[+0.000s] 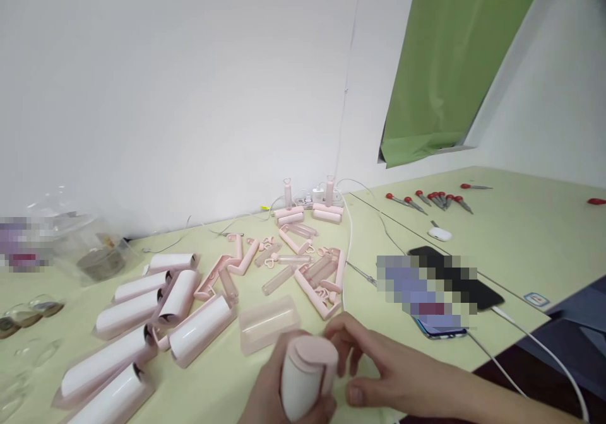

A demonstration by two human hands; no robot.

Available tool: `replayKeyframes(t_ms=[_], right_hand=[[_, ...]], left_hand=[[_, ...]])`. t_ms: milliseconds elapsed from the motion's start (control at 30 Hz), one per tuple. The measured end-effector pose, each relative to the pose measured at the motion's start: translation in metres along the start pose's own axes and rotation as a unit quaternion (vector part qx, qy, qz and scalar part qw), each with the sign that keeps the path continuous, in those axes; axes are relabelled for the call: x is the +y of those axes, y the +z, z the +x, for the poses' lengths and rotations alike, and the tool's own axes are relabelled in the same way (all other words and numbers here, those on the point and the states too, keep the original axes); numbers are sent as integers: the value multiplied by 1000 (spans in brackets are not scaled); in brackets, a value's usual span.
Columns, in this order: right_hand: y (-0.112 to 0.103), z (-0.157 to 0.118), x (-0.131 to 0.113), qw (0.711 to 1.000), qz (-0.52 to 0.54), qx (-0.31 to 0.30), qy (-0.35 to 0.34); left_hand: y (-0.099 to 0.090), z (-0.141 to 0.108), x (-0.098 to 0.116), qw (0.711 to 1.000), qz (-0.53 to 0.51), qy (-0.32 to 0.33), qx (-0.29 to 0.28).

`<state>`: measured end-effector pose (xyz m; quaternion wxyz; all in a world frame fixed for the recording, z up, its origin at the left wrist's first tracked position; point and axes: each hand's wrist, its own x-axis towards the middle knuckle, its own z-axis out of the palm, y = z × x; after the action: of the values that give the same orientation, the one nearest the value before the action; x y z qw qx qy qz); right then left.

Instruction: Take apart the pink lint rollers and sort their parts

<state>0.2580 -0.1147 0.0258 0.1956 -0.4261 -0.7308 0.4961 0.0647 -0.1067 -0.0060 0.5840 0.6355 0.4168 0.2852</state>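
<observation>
My left hand (266,387) is wrapped around a lint roller (299,386) with a white roll and a pink end piece, tilted toward me at the front of the table. Just right of it, my right hand (379,364) has curled fingers and thumb apart, with nothing seen between them. Beyond my left hand lies a clear pinkish roller cover (269,324). Pink frame pieces (316,293), translucent handles (278,279) and small heart-ended parts (269,261) are scattered behind it. On the left lie several white rolls (203,329) in pinkish covers.
Two assembled pink rollers (327,212) stand by the wall near a power strip (322,194). To the right are phones (454,279) with cables, a white earbud case (440,233) and several red-topped tools (440,200). A clear plastic container (89,253) sits at the left.
</observation>
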Motion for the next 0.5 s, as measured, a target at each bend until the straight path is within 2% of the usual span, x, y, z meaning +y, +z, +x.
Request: replayKeyframes(t_ms=[67,133,233,300,367,433,500], right_hand=[[13,7,9,993,102,30,-48],[20,18,15,983,148,67,-84],[12,37,15,979,94,142,-108],[-2,49,12,975,8,184,-127],[-15,62,8,963,-78,207,-152],[-21,73,7,954,-139,200,-178],[-19,84,8,949,-184,165,-197]], left_hand=[[4,3,-4,995,-51,53,60],[-1,6,-8,990,-57,113,69],[-29,12,-14,979,66,177,71],[-53,13,-19,969,175,151,89],[-71,14,-27,964,228,94,98],[-78,14,-35,970,214,57,97],[-75,16,-44,982,158,50,91]])
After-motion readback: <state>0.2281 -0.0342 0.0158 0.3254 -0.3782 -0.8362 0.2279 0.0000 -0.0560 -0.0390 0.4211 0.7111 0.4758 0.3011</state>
